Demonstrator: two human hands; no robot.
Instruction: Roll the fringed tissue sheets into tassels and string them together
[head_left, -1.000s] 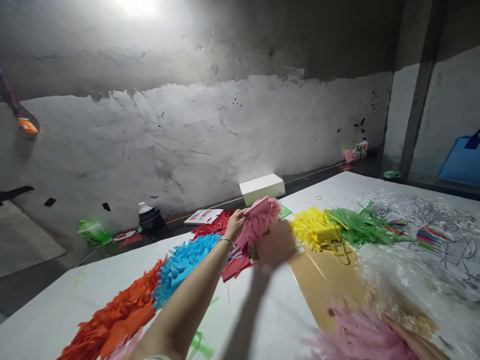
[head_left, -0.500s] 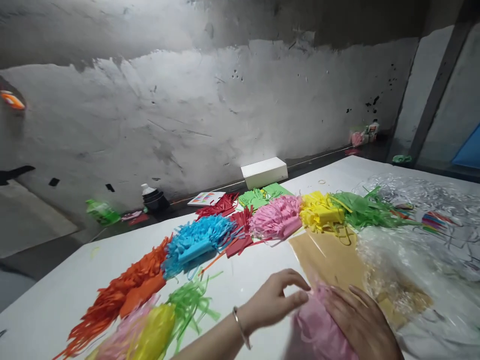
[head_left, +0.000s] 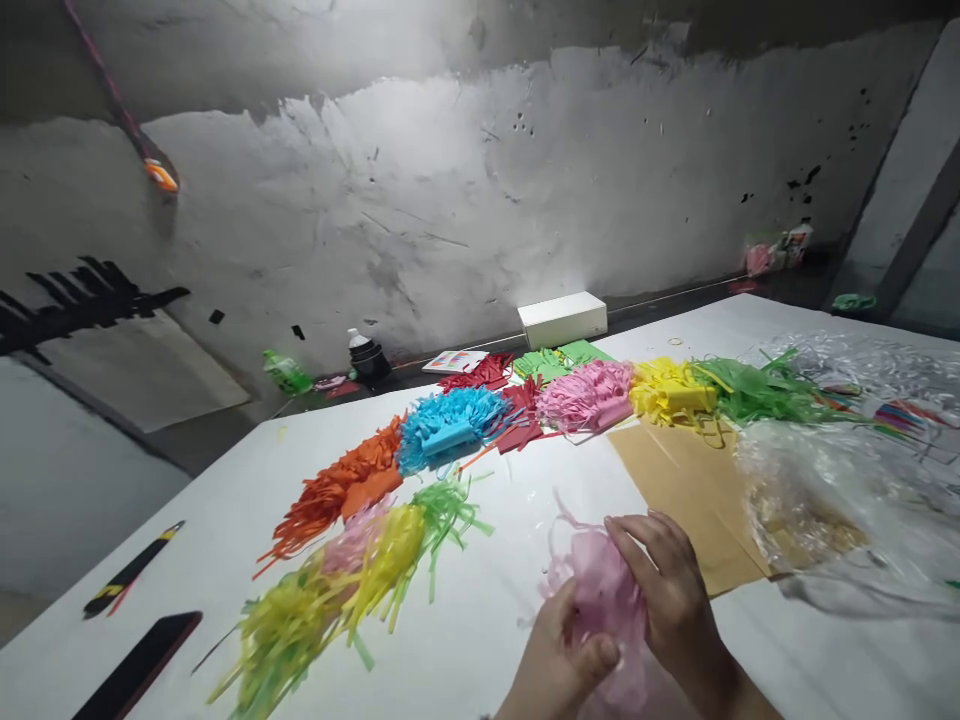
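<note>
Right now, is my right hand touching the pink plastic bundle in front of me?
Touching. The head view shows the right hand's fingers against the pink plastic bundle, with no gap between.

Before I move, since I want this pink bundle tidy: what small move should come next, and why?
I'd probably hold the translucent pink bundle with the left hand and smooth its far end with the right hand: both hands are on it, and that end looks straggly.

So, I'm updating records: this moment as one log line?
left hand: on translucent pink streamer bundle | right hand: on same bundle | over: white tabletop
</note>
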